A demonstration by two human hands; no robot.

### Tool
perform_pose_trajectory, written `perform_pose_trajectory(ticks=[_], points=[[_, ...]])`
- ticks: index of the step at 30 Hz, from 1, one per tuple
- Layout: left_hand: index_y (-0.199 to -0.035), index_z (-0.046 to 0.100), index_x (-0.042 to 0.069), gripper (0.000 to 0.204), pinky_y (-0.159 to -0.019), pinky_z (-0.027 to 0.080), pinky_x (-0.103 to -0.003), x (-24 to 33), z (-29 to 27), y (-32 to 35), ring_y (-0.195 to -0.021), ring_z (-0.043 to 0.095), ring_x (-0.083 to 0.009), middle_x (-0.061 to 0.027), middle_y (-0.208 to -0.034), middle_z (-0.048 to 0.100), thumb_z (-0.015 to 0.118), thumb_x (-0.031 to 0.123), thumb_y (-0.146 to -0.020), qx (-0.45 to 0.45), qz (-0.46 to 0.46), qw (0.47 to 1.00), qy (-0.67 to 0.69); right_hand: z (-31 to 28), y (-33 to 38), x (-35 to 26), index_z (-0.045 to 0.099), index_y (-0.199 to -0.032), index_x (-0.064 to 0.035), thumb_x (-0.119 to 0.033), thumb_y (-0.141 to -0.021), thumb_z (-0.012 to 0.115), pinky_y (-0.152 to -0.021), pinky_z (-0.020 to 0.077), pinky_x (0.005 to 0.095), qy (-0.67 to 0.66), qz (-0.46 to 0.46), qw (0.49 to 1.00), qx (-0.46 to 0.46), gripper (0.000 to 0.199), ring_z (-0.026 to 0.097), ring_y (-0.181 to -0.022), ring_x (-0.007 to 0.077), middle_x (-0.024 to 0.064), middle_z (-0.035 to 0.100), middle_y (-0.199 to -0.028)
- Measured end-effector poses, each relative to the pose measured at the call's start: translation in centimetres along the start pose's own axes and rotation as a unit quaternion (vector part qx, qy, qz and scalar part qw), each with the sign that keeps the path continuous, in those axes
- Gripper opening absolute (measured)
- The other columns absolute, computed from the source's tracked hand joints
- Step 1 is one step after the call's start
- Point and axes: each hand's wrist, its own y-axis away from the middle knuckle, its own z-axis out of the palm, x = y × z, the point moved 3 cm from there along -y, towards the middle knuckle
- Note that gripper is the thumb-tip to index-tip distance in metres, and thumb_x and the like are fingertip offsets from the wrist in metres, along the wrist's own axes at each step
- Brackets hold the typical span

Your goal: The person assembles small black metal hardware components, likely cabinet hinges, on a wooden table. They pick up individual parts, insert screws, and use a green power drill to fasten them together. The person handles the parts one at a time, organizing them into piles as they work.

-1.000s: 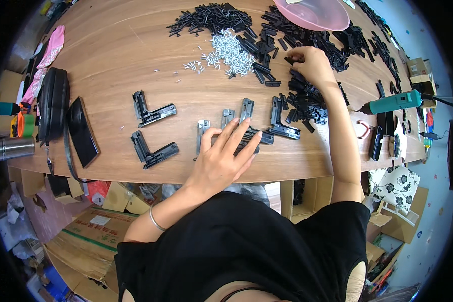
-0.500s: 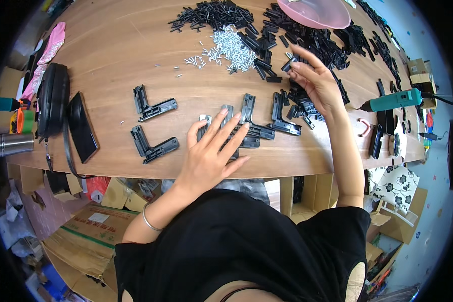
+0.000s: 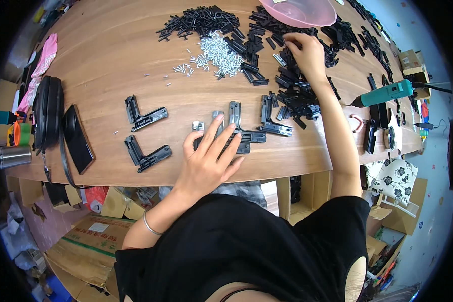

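Note:
My left hand (image 3: 206,163) lies with its fingers spread over several black L-shaped plastic housings (image 3: 235,115) near the table's front edge, partly covering them. A small light metal piece (image 3: 199,125) shows beside its index finger. My right hand (image 3: 308,54) is over the pile of small black plastic parts (image 3: 289,78). Its fingers are bent, with thumb and index tips apart, and nothing visible between them. One more L-shaped housing (image 3: 276,123) lies to the right of the left hand, and two (image 3: 145,119) lie apart to its left.
Silver screws (image 3: 220,56) are heaped at the table's middle, before a pile of black pieces (image 3: 199,22). A pink bowl (image 3: 307,14) stands at the back. A teal electric screwdriver (image 3: 387,94) is at the right. A phone (image 3: 79,138) and black case (image 3: 49,113) lie left.
My right hand has moved farther away over the black parts, its fingers bending down toward them. The left hand stays spread on the housings. The whole view has shifted slightly.

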Motion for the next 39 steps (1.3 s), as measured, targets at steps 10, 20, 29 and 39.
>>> perform_pose_trajectory(ticks=[10, 20, 29, 39], points=[[-0.104, 0.063, 0.009, 0.040, -0.091, 0.023, -0.039, -0.3, 0.1, 0.3, -0.120, 0.047, -0.0267, -0.0054, -0.116, 0.058, 0.069, 0.033, -0.073, 0.027, -0.002, 1.000, 0.002, 1.9, -2.1, 2.2, 0.066, -0.104, -0.0114, -0.013, -0.070, 0.068, -0.074, 0.0497, 0.0328, 0.032, 0.077, 0.990, -0.112, 0.034, 0.064, -0.076, 0.0228, 0.0097, 0.067, -0.083], [-0.112, 0.059, 0.007, 0.050, -0.092, 0.022, -0.039, -0.2, -0.2, 0.1, -0.120, 0.047, -0.0236, -0.0041, -0.115, 0.060, 0.070, 0.036, -0.072, 0.033, -0.012, 0.999, -0.019, -4.6, 6.4, -7.5, 0.068, -0.093, -0.0008, -0.011, -0.078, 0.068, -0.072, 0.0482, 0.0224, -0.380, 0.179, 0.884, -0.203, 0.018, 0.060, -0.075, 0.0089, 0.0062, 0.066, -0.086], [-0.118, 0.056, 0.011, 0.058, -0.097, 0.019, -0.040, -0.3, 0.1, 0.4, -0.123, 0.044, -0.0202, -0.0039, -0.124, 0.055, 0.071, 0.037, -0.069, 0.010, -0.018, 1.000, -0.006, -5.4, 15.0, -13.3, 0.071, -0.081, -0.0113, -0.008, -0.067, 0.073, -0.094, 0.0313, 0.0415, -0.107, -0.079, 0.987, -0.088, 0.015, 0.054, -0.102, 0.0235, -0.0011, 0.068, -0.089], [-0.120, 0.054, 0.006, 0.065, -0.102, 0.019, -0.041, -0.3, 0.3, 0.3, -0.124, 0.043, -0.0187, -0.0063, -0.125, 0.054, 0.072, 0.039, -0.067, -0.026, -0.030, 0.999, -0.009, -3.9, 15.5, -14.6, 0.071, -0.081, -0.0148, -0.015, -0.065, 0.071, -0.089, 0.0200, 0.0410, -0.060, -0.127, 0.989, -0.047, 0.016, 0.055, -0.097, 0.0179, -0.0052, 0.067, -0.090]])
